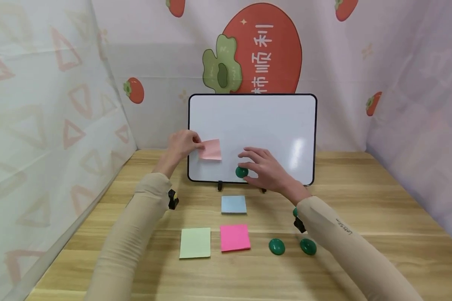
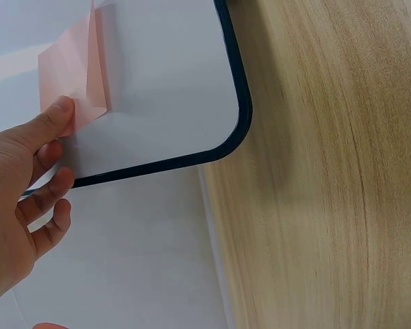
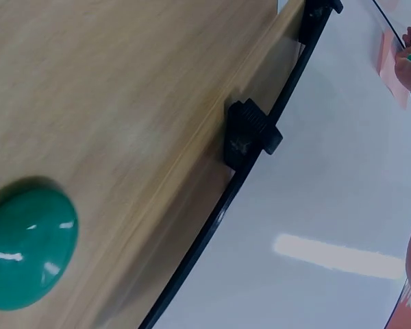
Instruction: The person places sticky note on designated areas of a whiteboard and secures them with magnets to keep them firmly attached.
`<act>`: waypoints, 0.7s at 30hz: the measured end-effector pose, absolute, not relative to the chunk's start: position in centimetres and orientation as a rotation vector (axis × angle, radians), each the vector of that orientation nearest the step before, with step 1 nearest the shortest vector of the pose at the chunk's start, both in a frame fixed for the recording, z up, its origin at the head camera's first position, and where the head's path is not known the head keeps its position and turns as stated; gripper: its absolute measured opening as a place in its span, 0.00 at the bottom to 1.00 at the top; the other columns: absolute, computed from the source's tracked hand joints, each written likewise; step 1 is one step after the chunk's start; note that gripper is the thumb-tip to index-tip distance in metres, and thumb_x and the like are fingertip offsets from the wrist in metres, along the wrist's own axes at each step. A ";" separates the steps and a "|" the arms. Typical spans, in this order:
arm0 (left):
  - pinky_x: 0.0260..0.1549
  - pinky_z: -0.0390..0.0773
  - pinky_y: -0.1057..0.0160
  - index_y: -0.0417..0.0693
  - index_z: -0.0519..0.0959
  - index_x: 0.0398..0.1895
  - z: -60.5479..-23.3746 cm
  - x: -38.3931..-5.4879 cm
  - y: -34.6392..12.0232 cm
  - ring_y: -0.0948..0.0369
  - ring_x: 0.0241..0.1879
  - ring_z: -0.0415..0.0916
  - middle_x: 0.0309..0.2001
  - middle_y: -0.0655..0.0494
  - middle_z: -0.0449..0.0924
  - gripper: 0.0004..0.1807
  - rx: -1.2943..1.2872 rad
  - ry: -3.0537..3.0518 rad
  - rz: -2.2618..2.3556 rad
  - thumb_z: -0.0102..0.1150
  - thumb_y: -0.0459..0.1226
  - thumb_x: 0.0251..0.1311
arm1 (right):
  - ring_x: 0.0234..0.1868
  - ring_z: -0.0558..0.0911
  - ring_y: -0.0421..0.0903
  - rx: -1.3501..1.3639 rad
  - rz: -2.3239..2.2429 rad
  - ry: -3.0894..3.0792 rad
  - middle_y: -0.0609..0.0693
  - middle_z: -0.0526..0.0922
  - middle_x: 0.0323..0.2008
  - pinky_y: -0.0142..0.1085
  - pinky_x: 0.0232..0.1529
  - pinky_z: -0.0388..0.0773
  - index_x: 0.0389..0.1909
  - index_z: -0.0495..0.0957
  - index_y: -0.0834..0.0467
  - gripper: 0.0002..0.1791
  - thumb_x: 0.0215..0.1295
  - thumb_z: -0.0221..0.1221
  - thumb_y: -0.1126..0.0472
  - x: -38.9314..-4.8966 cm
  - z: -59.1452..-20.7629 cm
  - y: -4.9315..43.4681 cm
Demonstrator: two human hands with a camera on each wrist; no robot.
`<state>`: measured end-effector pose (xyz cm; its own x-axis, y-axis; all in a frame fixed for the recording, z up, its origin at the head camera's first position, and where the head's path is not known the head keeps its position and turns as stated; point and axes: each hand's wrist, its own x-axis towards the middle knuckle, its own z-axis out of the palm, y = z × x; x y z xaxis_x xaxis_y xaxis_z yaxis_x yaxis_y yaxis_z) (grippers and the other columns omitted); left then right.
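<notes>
My left hand [image 1: 182, 144] pinches a light pink sticky note [image 1: 211, 150] by its left edge, in front of the lower left of a framed whiteboard [image 1: 263, 129]. In the left wrist view, the thumb lies over the note's corner and the paper is creased, one part standing off the board. My right hand [image 1: 265, 169] holds a round green magnet [image 1: 242, 172] between thumb and finger before the lower middle of the board, its other fingers spread. At the right wrist view's edge, only part of that hand shows.
Blue [image 1: 233, 204], pale green [image 1: 195, 243] and bright pink [image 1: 235, 237] sticky-note pads lie on the wooden table [image 1: 361, 251]. Green magnets [image 1: 276, 246] rest to their right, one partly hidden by the right sleeve. Black feet [image 1: 220, 185] support the board. A printed curtain [image 1: 165, 50] hangs behind.
</notes>
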<state>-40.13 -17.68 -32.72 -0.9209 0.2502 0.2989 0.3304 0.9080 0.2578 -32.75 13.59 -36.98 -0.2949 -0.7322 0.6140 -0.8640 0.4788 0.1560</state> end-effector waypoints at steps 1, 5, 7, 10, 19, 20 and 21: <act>0.36 0.74 0.57 0.51 0.87 0.36 -32.8 -40.1 -17.7 0.56 0.38 0.80 0.37 0.57 0.87 0.15 -0.437 -2.816 -0.441 0.69 0.52 0.57 | 0.66 0.70 0.59 1.306 0.267 -2.095 0.57 0.78 0.57 0.55 0.60 0.69 0.48 0.84 0.57 0.23 0.50 0.76 0.58 -32.9 -36.9 13.2; 0.35 0.73 0.59 0.51 0.87 0.36 -33.1 -39.9 -17.5 0.56 0.37 0.81 0.37 0.57 0.87 0.15 -0.434 -2.838 -0.422 0.69 0.52 0.57 | 0.67 0.70 0.58 1.257 0.240 -2.113 0.56 0.78 0.57 0.53 0.62 0.69 0.48 0.84 0.58 0.22 0.51 0.75 0.57 -33.5 -36.7 11.8; 0.35 0.73 0.59 0.52 0.87 0.36 -33.2 -39.8 -17.4 0.57 0.37 0.81 0.37 0.57 0.87 0.15 -0.434 -2.841 -0.423 0.69 0.52 0.57 | 0.66 0.70 0.57 1.228 0.229 -2.126 0.56 0.79 0.57 0.52 0.61 0.70 0.48 0.85 0.58 0.22 0.52 0.75 0.57 -33.8 -36.5 11.3; 0.35 0.74 0.57 0.52 0.87 0.36 -33.2 -40.0 -17.2 0.56 0.37 0.80 0.37 0.57 0.87 0.14 -0.437 -2.833 -0.437 0.69 0.51 0.57 | 0.67 0.71 0.56 1.190 0.209 -2.141 0.55 0.79 0.57 0.51 0.61 0.70 0.48 0.85 0.58 0.21 0.52 0.74 0.56 -34.3 -36.0 10.4; 0.33 0.73 0.58 0.51 0.86 0.34 -32.8 -40.2 -17.4 0.56 0.35 0.79 0.36 0.56 0.87 0.14 -0.431 -2.823 -0.424 0.69 0.51 0.57 | 0.67 0.70 0.54 1.101 0.168 -2.205 0.54 0.79 0.57 0.49 0.63 0.69 0.47 0.85 0.58 0.20 0.54 0.74 0.55 -35.9 -35.3 8.2; 0.33 0.73 0.59 0.51 0.86 0.34 -32.8 -40.3 -17.5 0.57 0.34 0.79 0.35 0.56 0.86 0.14 -0.431 -2.823 -0.422 0.69 0.51 0.57 | 0.67 0.70 0.54 1.101 0.169 -2.207 0.54 0.79 0.57 0.49 0.63 0.69 0.47 0.85 0.58 0.20 0.54 0.74 0.55 -36.0 -35.3 8.0; 0.32 0.73 0.59 0.51 0.86 0.33 -32.8 -40.3 -17.6 0.57 0.34 0.79 0.35 0.56 0.86 0.14 -0.428 -2.822 -0.426 0.69 0.51 0.57 | 0.67 0.70 0.54 1.102 0.167 -2.209 0.53 0.79 0.57 0.49 0.63 0.69 0.47 0.85 0.57 0.20 0.54 0.73 0.55 -36.2 -35.2 7.8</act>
